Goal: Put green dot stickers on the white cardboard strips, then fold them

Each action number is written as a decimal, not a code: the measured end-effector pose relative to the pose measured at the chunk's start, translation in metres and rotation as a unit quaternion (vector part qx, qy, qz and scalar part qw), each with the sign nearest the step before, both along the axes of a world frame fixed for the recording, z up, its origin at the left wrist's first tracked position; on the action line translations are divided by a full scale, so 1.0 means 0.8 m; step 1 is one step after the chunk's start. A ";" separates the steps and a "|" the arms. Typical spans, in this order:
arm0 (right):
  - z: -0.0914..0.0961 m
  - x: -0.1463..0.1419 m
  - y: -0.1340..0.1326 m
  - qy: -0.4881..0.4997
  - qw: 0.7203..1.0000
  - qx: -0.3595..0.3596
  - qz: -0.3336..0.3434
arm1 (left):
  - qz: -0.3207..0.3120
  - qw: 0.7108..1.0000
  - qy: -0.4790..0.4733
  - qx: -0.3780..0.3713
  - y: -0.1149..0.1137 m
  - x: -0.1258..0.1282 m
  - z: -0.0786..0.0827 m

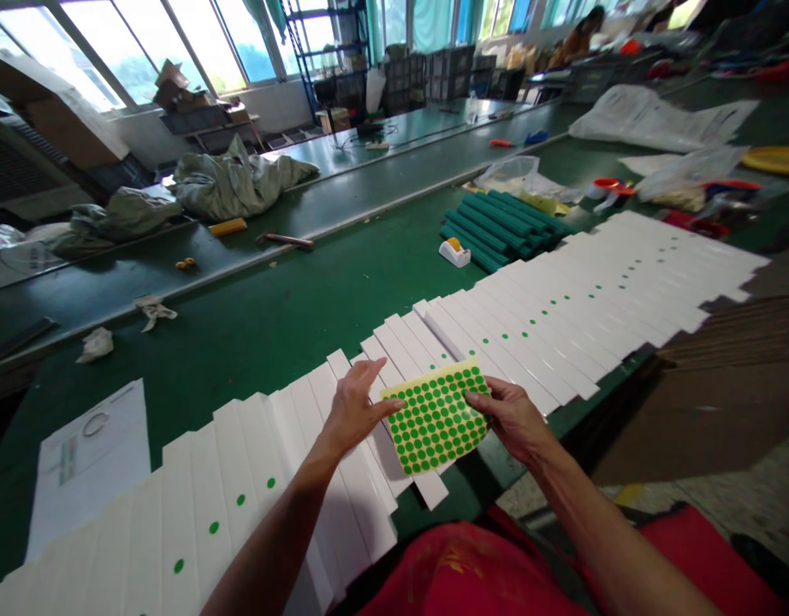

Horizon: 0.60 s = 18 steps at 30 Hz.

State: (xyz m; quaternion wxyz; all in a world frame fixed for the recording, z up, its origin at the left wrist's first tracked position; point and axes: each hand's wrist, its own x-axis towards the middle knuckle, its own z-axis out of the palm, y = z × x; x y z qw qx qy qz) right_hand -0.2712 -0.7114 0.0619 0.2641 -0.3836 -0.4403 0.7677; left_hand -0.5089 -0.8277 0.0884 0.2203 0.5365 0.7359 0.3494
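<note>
A pale yellow sheet of round green stickers (438, 419) is pinched at its right edge by my right hand (513, 415), thumb on top. At the sheet's upper left corner is my left hand (357, 402), its fingers apart and its thumb at the sheet's edge; whether the thumb touches it I cannot tell. Beneath both hands runs a long row of flat white strips (529, 316) laid side by side. Many strips to the right carry one green dot each, and several at the lower left do too. Part of the row is hidden by the sheet and my left forearm.
Green tubes (503, 224) lie piled beyond the strips, beside a white tape dispenser (454, 251). A printed paper (90, 453) with a ring on it lies at left. A hammer (285, 240) rests farther back. Cardboard (721, 385) stands at the right below the table edge.
</note>
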 end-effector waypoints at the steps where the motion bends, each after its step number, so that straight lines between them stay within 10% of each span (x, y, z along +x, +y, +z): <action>1: 0.001 -0.002 -0.001 0.002 1.000 -0.001 0.004 | -0.016 0.998 0.056 0.016 0.002 0.005 0.007; 5: 0.004 -0.013 -0.006 0.024 0.999 -0.011 0.019 | -0.106 0.985 0.134 0.017 0.018 0.031 0.019; 18: 0.007 -0.015 -0.010 0.010 0.999 -0.008 0.031 | -0.126 0.990 0.013 -0.054 0.032 0.049 0.011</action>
